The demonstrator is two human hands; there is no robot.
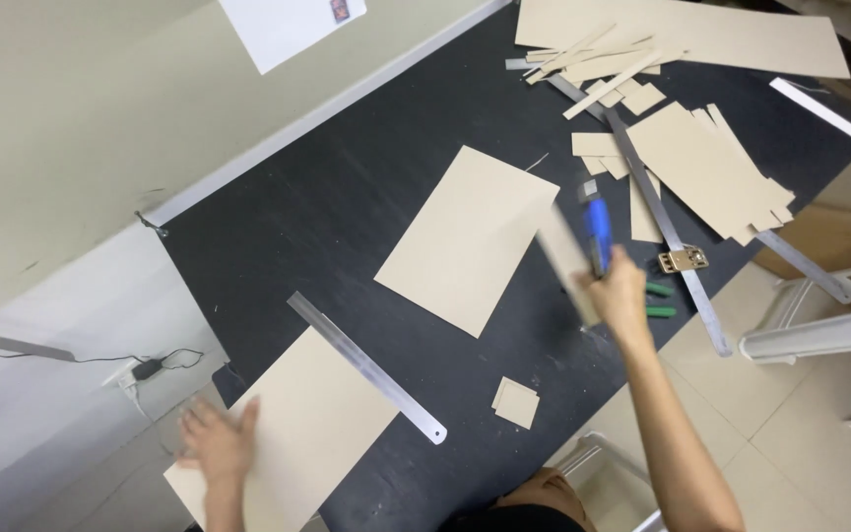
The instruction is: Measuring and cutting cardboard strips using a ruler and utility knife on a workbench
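Beige cardboard sheet [297, 433], flat, lying at the near corner of the black table [347, 197] and overhanging its edge. Left hand [219, 440] rests palm down on it, fingers spread and loose, grasping nothing.

Blue-handled utility knife [597, 232], held upright in the right hand [618, 296]; fingers clenched round its lower handle, blade end above the knuckles. A blurred beige cardboard strip [565, 261] sits against the same fingers, on their thumb side; whether it is gripped together with the knife cannot be told.

Steel ruler [366, 366], long, lying diagonally just beyond the left fingertips, along the far edge of the sheet.

Second cardboard sheet [467, 236], rectangular, flat between the two hands, nearer the right.

Small cardboard squares [516, 402], stacked, below the right wrist.

Green-handled tool [659, 300] and brass hinge [683, 259], just beyond the right fingers, beside a long metal straightedge [667, 232].

Cardboard offcuts [711, 167], loose pieces and strips, piled well beyond the right hand.

No containers in view.
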